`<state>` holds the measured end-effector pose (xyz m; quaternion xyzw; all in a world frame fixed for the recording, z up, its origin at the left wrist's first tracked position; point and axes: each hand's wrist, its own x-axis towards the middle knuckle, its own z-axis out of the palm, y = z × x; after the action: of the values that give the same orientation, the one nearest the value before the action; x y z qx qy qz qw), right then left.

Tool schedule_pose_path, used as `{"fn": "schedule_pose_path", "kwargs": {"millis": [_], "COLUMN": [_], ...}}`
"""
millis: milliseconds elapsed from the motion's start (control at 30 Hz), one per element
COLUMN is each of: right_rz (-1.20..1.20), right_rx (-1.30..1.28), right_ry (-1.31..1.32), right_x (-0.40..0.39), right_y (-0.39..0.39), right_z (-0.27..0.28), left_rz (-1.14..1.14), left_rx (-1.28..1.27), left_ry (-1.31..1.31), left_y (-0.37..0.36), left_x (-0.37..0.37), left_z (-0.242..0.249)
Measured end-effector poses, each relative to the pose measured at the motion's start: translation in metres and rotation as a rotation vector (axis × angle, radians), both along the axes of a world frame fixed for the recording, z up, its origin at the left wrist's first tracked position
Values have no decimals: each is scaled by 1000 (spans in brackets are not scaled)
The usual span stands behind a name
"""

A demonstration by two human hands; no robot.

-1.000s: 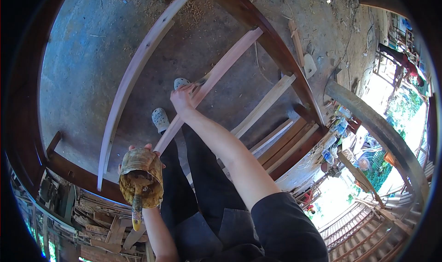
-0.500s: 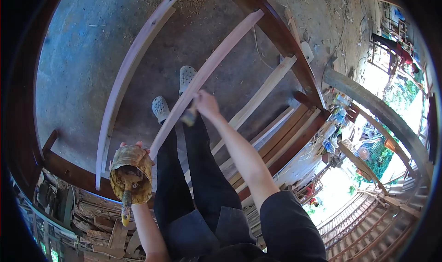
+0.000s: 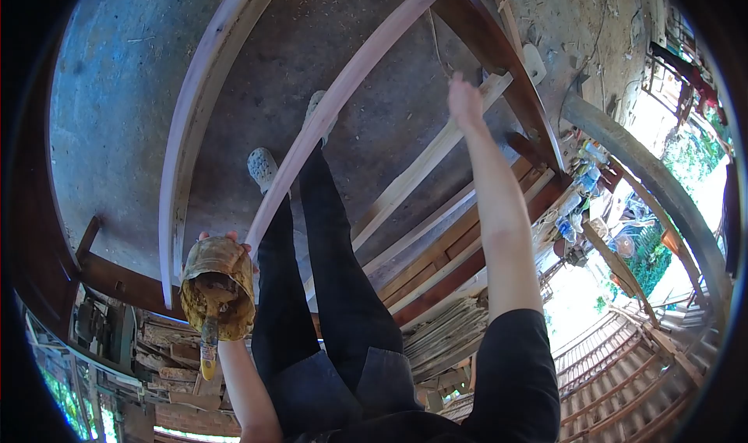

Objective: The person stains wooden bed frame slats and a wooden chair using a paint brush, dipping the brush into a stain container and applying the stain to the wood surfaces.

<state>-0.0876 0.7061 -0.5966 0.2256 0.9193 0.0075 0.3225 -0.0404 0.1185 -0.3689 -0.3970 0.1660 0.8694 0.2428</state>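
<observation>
My left hand (image 3: 231, 237) is wrapped around a stained, cut-open plastic container (image 3: 214, 260); only some fingertips show past its rim. Dark brown residue coats the inside, and a brush with a yellow-tipped handle (image 3: 208, 357) stands in it. Over the pale wooden slat (image 3: 425, 158) at right is my right hand (image 3: 466, 104), its fingers closed. The paintbrush seen in this hand half a second ago is hidden now. A pinkish curved slat (image 3: 343, 92) runs between my two hands, above my legs.
A dark brown wooden frame (image 3: 499, 49) surrounds me, with another pale slat (image 3: 191, 100) at left. My shoes (image 3: 262, 166) are on the concrete floor (image 3: 109, 131). Stacked wood strips (image 3: 448, 326) lie at lower right. Beyond a grey curved beam (image 3: 615, 135) is clutter, and a person (image 3: 697, 84) farther off.
My right hand has moved away from the pinkish middle slat, forward and right, to the pale slat. My left hand still holds the container, slightly lower in view. The whole view has shifted somewhat.
</observation>
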Motion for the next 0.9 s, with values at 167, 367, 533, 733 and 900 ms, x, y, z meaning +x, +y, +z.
{"fn": "schedule_pose_path", "kwargs": {"millis": [167, 367, 533, 733, 900], "right_rz": [463, 665, 622, 486, -450], "right_rx": [229, 281, 121, -127, -456], "right_ry": [183, 4, -82, -52, -170], "right_x": [-23, 57, 147, 274, 310], "right_y": [36, -38, -183, -335, -333], "right_z": [-5, -37, -37, -30, -28], "left_rz": [-13, -25, -55, -114, -130], "left_rx": [-10, 92, 82, 73, 100], "left_ry": [-20, 43, 52, 82, 84], "left_y": [33, 50, 38, -6, -43], "left_x": [-22, -31, -28, -9, 1], "left_z": [1, -2, 1, -3, -9]}}
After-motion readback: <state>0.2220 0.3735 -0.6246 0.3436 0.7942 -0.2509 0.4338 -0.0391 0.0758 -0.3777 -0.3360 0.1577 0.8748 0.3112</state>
